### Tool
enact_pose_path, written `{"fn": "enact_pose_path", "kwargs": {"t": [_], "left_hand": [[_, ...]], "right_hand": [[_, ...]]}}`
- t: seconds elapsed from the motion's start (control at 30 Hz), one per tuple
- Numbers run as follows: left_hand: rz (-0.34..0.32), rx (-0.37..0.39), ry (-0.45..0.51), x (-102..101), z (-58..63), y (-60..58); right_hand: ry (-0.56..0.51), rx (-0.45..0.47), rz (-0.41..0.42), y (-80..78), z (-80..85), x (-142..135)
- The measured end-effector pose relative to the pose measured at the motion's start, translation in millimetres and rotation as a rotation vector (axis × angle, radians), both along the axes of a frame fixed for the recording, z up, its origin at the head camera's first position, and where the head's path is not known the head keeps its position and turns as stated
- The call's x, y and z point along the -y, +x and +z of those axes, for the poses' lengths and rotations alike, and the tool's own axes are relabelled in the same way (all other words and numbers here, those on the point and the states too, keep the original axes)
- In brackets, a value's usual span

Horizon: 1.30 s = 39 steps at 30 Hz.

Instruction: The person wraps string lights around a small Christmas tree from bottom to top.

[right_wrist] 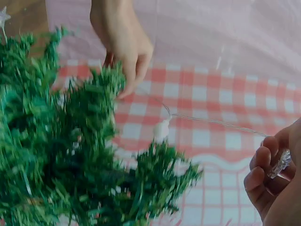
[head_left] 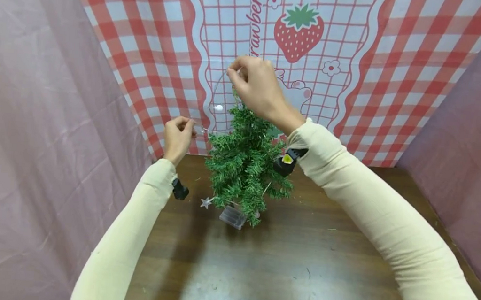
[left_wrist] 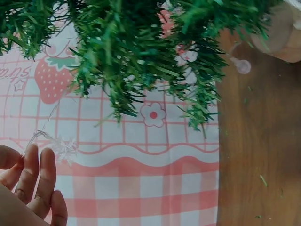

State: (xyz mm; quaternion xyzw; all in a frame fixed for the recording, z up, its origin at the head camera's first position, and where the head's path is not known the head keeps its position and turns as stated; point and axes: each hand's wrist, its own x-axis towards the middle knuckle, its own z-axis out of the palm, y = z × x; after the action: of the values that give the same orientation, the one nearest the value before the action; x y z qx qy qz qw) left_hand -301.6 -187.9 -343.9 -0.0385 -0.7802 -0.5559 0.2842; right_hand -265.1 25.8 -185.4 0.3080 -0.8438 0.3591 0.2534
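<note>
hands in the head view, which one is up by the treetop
The right hand, pinching the wire by the top of the tree; the left hand is lower, out beside the tree, also holding wire.

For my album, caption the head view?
Left hand and right hand hold thin silvery wire near a bushy green artificial tree.

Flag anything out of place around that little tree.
Small green bits lie loose on the wooden table, apart from the tree; they look like shed needles. Nothing else stands out.
</note>
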Motion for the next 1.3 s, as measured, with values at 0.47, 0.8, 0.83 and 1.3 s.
{"fn": "enact_pose_path", "kwargs": {"t": [0.47,0.8,0.83,1.3], "left_hand": [[0.046,-0.099,-0.128,15,-27.9,24.7],[0.009,-0.217,-0.254,13,-35.6,58.5],[0.004,-0.229,-0.269,13,-36.0,62.4],[-0.050,-0.343,-0.422,0,-38.9,110.1]], "right_hand": [[0.014,-0.121,0.217,48.2,-25.9,-24],[-0.016,-0.115,0.265,95.9,-21.8,-56],[-0.015,-0.116,0.264,99.5,-22.0,-59],[-0.023,-0.103,0.209,126.4,-26.8,-98]]}}
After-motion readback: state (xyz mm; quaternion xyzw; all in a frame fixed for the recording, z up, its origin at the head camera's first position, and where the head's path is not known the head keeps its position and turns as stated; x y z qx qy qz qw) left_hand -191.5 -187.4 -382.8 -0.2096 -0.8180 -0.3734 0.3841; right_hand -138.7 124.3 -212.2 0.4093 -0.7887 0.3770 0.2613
